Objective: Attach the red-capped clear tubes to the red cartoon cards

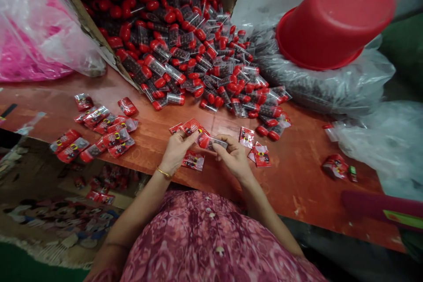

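A small clear plastic container with a rounded red cap and dark contents is being held by both hands over the middle of the near edge of the reddish-brown wooden table. The left hand is pinching the capped end, its thumb and fingers standing only about the container's thickness apart, and the right hand is closing round the clear end, its thumb lying along the wall and its other fingers curling beneath. A flat red printed packet is showing just beyond the left fingertips, though I cannot tell whether they are touching it. Good handling here is probably resting on a light, even grip: the clear wall is looking thin enough to flex, so the right thumb is best pressing flat rather than digging in with its tip. The left hand is seemingly doing the steadying, and it is wise to be holding both ends in one line so that the cap is not twisting askew. A second red printed packet is lying right at the near edge, below the hands, where a dropping wrist could be nudging it off; working slightly nearer the big heap of red-capped clear containers towards the far edge is likely giving more room
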`<state>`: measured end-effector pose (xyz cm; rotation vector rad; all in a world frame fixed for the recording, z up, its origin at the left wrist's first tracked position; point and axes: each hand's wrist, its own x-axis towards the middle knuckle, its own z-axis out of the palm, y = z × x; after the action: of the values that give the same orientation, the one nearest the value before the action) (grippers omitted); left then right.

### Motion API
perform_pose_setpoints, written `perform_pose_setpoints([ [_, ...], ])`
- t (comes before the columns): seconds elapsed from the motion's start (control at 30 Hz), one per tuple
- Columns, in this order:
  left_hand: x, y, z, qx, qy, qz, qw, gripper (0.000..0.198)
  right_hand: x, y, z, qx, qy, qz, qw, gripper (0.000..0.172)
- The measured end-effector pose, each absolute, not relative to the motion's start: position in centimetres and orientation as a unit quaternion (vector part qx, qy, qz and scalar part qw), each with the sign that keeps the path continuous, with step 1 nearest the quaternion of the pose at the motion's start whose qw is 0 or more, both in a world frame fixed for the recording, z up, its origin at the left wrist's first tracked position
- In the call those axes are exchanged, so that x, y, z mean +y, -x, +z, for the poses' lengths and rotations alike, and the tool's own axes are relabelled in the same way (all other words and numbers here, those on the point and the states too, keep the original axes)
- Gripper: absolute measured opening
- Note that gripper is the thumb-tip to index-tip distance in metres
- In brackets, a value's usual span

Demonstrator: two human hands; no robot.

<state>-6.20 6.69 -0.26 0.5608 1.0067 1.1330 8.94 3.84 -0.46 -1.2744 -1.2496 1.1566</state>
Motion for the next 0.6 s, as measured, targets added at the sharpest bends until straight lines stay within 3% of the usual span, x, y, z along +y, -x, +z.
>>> perform_pose_setpoints([
  [0.2,6.2,4.5,-1.1,0.455,-0.218,0.524,0.686,0.035,4.2,-8.0,-1.5,-0.465,0.533,0.497,0.503,0.030],
  [0.6,5.8,3.4,-2.0,0.463,-0.201,0.538,0.675,0.039,4.3,-5.2,-2.5,-0.402,0.524,0.518,0.544,0.029],
])
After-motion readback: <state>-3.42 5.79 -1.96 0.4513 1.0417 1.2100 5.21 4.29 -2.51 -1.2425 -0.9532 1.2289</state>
